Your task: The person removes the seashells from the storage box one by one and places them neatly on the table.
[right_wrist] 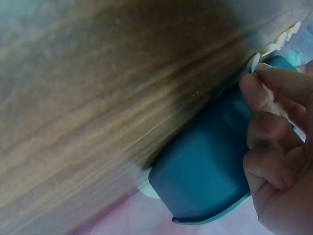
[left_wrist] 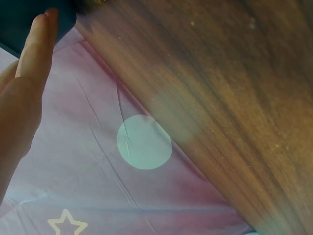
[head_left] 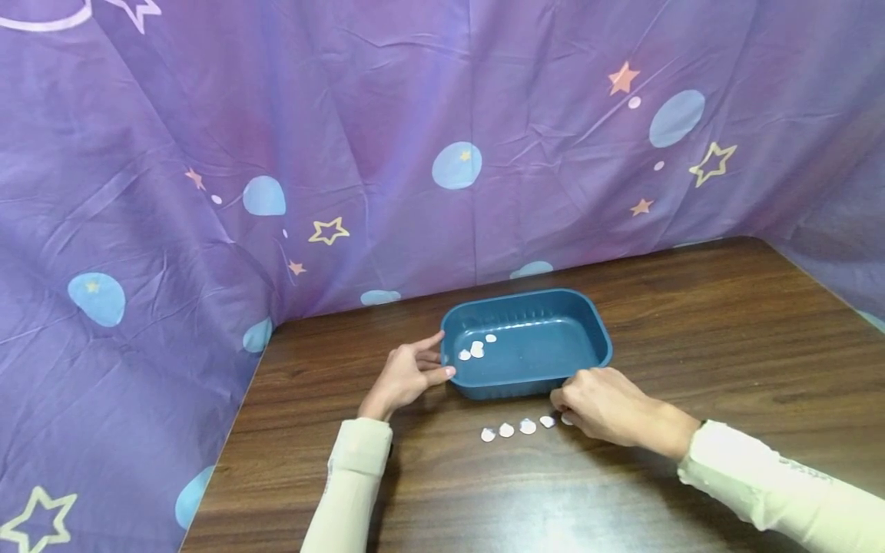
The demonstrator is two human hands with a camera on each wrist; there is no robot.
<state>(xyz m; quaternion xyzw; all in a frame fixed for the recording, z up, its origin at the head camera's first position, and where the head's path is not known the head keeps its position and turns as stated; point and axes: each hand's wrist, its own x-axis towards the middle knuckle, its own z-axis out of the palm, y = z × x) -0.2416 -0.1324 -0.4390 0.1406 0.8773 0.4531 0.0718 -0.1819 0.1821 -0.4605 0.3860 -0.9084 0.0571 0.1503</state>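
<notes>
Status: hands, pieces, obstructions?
Left hand touching rectangular blue plastic tub. Right hand at right end of row of small flat white pieces, grip unclear. More pieces inside tub. No obstruction visible.

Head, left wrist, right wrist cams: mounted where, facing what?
Head: on the head, facing forward-down at bin, table, cloth; left hand, right hand, sleeves show.
Left wrist: worn there, facing table, cloth, part of bin; left hand at left edge.
Right wrist: worn there, facing table, bin, white pieces; right hand at right.
Both wrist views share table and bin.

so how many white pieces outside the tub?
5: four white pieces lined up in front of the tub, a fifth partly behind the right hand; more may be hidden.
</notes>
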